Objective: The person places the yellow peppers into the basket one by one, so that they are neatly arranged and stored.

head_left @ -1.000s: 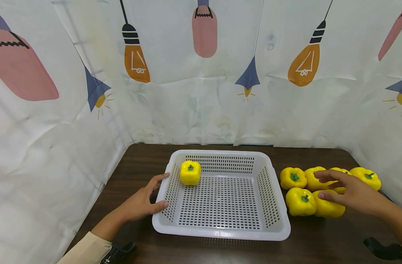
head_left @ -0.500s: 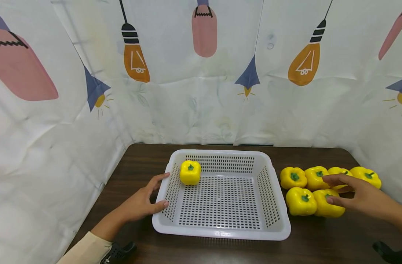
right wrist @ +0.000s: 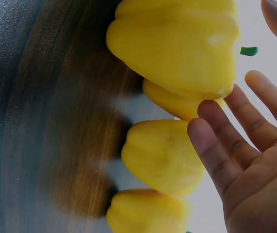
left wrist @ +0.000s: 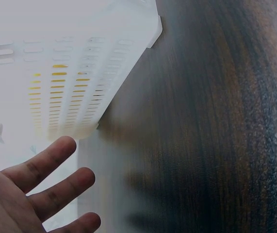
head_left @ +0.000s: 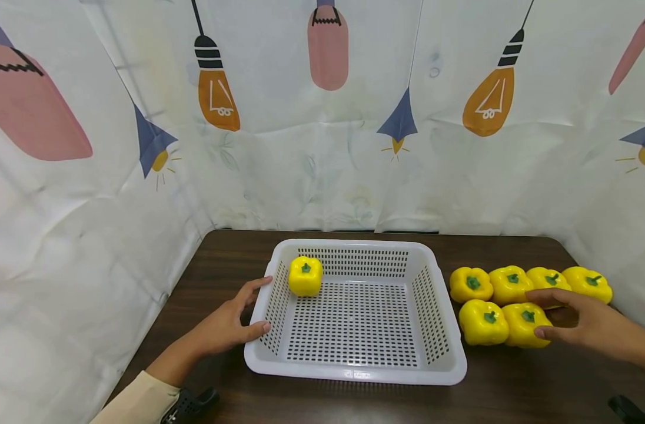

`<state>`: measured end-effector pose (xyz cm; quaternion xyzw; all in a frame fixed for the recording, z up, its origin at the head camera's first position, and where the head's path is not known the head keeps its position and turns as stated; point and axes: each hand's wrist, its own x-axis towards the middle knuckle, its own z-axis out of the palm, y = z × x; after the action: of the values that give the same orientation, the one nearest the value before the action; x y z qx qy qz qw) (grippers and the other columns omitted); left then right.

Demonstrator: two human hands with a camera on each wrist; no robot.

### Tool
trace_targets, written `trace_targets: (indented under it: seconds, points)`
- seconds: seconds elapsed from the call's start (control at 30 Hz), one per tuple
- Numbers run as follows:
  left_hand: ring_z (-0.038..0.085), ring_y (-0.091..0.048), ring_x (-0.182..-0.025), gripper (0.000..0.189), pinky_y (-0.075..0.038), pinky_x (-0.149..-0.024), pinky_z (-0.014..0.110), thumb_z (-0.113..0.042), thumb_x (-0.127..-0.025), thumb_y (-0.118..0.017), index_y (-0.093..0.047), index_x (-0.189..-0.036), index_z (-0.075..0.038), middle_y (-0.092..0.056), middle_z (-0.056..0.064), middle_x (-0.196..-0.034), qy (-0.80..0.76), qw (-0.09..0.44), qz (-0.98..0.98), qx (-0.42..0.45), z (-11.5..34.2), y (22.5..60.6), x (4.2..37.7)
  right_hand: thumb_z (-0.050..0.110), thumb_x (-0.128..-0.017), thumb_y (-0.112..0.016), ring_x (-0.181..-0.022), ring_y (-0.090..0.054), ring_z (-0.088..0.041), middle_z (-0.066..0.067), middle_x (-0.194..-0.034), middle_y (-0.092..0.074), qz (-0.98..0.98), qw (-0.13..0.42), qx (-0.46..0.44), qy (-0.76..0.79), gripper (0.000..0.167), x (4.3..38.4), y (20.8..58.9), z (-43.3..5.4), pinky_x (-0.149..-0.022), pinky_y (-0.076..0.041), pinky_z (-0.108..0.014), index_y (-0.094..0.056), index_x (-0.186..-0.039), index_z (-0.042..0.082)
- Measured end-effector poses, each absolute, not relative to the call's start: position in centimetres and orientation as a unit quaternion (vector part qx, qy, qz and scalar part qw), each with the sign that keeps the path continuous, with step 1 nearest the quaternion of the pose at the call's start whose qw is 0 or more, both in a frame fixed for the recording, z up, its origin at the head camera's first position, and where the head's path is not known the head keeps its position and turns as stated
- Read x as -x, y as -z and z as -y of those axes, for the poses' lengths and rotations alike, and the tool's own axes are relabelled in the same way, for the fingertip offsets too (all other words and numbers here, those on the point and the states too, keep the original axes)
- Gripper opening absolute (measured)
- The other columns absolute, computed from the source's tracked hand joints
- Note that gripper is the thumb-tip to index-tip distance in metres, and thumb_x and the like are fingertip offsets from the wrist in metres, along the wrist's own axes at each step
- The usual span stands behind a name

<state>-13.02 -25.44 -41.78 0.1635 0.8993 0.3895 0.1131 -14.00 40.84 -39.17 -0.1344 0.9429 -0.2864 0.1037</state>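
Your right grip (head_left: pixel 584 321), fingers loosely parted and holding nothing, has drawn rightward to the outer side of the front-right pepper (head_left: pixel 522 327), leaving it close by but untaken on the desk (head_left: pixel 322 406), while your spread left grip (head_left: pixel 231 325) stays at the basket (head_left: pixel 354 374) rim.

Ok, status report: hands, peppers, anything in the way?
Left hand at left rim of basket. Right hand beside front-row right pepper, no grip visible. One pepper in basket, six on table. Neighbouring peppers might obstruct.
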Motion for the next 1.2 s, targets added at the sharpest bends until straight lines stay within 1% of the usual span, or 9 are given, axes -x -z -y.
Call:
trace_targets:
  seconds: [0.13,0.37,0.5,0.6,0.73,0.9,1.0,1.13,1.2]
  points:
    - [0.022,-0.065,-0.106,0.088,-0.053,-0.089,0.052,-0.037,-0.091,-0.074,-0.020,-0.160,-0.032,-0.055,0.019,-0.140,-0.391,0.116,-0.898,-0.163,25.4,41.8,13.0,0.031,-0.088,-0.082,-0.099,-0.060,0.006,-0.025,-0.135,-0.058,-0.942,0.095,0.145,0.288,0.069,13.9,39.6,-41.1,-0.071,-0.056,-0.028,-0.052,-0.143,0.002]
    - [0.019,-0.066,-0.103,0.088,-0.054,-0.087,0.049,-0.037,-0.091,-0.074,-0.019,-0.160,-0.031,-0.056,0.019,-0.139,-0.393,0.118,-0.897,-0.166,25.4,41.8,13.1,0.032,-0.081,-0.088,-0.101,-0.053,0.012,-0.021,-0.133,-0.061,-0.955,0.059,0.158,0.243,0.067,13.8,40.0,-41.4,-0.074,-0.052,-0.023,-0.060,-0.138,0.008]
    - [0.020,-0.065,-0.105,0.088,-0.053,-0.088,0.049,-0.037,-0.091,-0.073,-0.019,-0.160,-0.031,-0.056,0.019,-0.140,-0.394,0.117,-0.896,-0.167,25.4,41.9,13.1,0.035,-0.080,-0.089,-0.106,-0.041,0.017,-0.020,-0.136,-0.059,-0.961,0.054,0.156,0.223,0.067,13.9,40.3,-41.7,-0.076,-0.047,-0.022,-0.062,-0.137,0.011]
    - [0.021,-0.065,-0.105,0.088,-0.053,-0.088,0.050,-0.037,-0.091,-0.074,-0.019,-0.160,-0.031,-0.056,0.019,-0.140,-0.393,0.115,-0.897,-0.167,25.5,42.0,13.1,0.038,-0.077,-0.090,-0.108,-0.034,0.020,-0.014,-0.136,-0.059,-0.965,0.043,0.155,0.209,0.068,13.9,40.6,-41.8,-0.077,-0.043,-0.020,-0.063,-0.135,0.015]
    - [0.021,-0.065,-0.105,0.088,-0.054,-0.088,0.050,-0.037,-0.091,-0.074,-0.019,-0.160,-0.031,-0.056,0.019,-0.139,-0.394,0.115,-0.897,-0.166,25.5,42.0,13.1,0.035,-0.076,-0.091,-0.107,-0.038,0.019,-0.008,-0.133,-0.058,-0.961,0.036,0.164,0.218,0.069,13.8,40.9,-42.0,-0.077,-0.043,-0.017,-0.063,-0.136,0.014]
    - [0.022,-0.065,-0.107,0.088,-0.054,-0.088,0.050,-0.037,-0.091,-0.074,-0.019,-0.160,-0.031,-0.055,0.019,-0.140,-0.395,0.113,-0.896,-0.169,25.5,42.0,13.1,0.032,-0.075,-0.092,-0.104,-0.045,0.014,-0.007,-0.133,-0.056,-0.960,0.028,0.173,0.219,0.071,13.8,41.3,-42.2,-0.075,-0.047,-0.020,-0.061,-0.137,0.013]
    - [0.020,-0.065,-0.105,0.088,-0.054,-0.088,0.049,-0.037,-0.091,-0.074,-0.019,-0.160,-0.031,-0.056,0.018,-0.139,-0.395,0.114,-0.895,-0.170,25.5,42.0,13.1,0.032,-0.076,-0.091,-0.103,-0.047,0.014,-0.009,-0.134,-0.056,-0.960,0.029,0.171,0.220,0.072,13.8,41.4,-42.2,-0.075,-0.048,-0.021,-0.060,-0.138,0.012]
    - [0.018,-0.065,-0.103,0.088,-0.054,-0.088,0.048,-0.037,-0.091,-0.073,-0.019,-0.160,-0.031,-0.056,0.017,-0.138,-0.396,0.117,-0.895,-0.171,25.4,42.0,13.1,0.032,-0.077,-0.090,-0.102,-0.047,0.015,-0.018,-0.137,-0.056,-0.960,0.037,0.166,0.223,0.073,13.7,41.2,-42.1,-0.075,-0.049,-0.021,-0.059,-0.139,0.009]
    - [0.018,-0.065,-0.103,0.088,-0.054,-0.087,0.047,-0.036,-0.091,-0.073,-0.019,-0.160,-0.031,-0.056,0.017,-0.138,-0.396,0.117,-0.895,-0.171,25.4,42.0,13.1,0.037,-0.077,-0.090,-0.103,-0.046,0.015,-0.019,-0.135,-0.058,-0.963,0.034,0.156,0.215,0.074,13.7,41.0,-42.0,-0.076,-0.048,-0.020,-0.059,-0.138,0.010]
